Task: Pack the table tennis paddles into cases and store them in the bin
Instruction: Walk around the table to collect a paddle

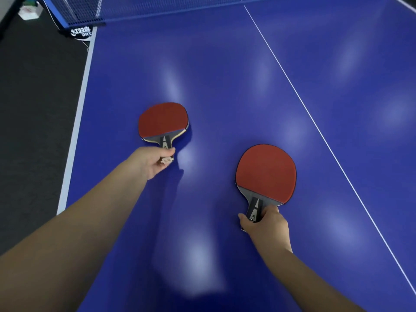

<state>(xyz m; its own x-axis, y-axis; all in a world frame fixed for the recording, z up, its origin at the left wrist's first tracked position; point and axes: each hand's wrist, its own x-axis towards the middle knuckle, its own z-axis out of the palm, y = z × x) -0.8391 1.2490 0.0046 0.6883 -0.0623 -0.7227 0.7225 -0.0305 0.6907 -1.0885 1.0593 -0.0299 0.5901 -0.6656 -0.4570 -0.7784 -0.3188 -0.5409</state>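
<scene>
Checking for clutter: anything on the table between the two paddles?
Nothing: head view shows only bare blue table between the left paddle and the right paddle.

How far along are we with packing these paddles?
Nothing looks packed yet. In hand: the left hand grips the left paddle by its handle, and the right hand grips the right paddle, both red side up over the blue table. Left: casing both and binning them; no case or bin is in view.

Both my bare arms reach forward, left hand (157, 162) and right hand (266, 225) each curled in a grip.
</scene>
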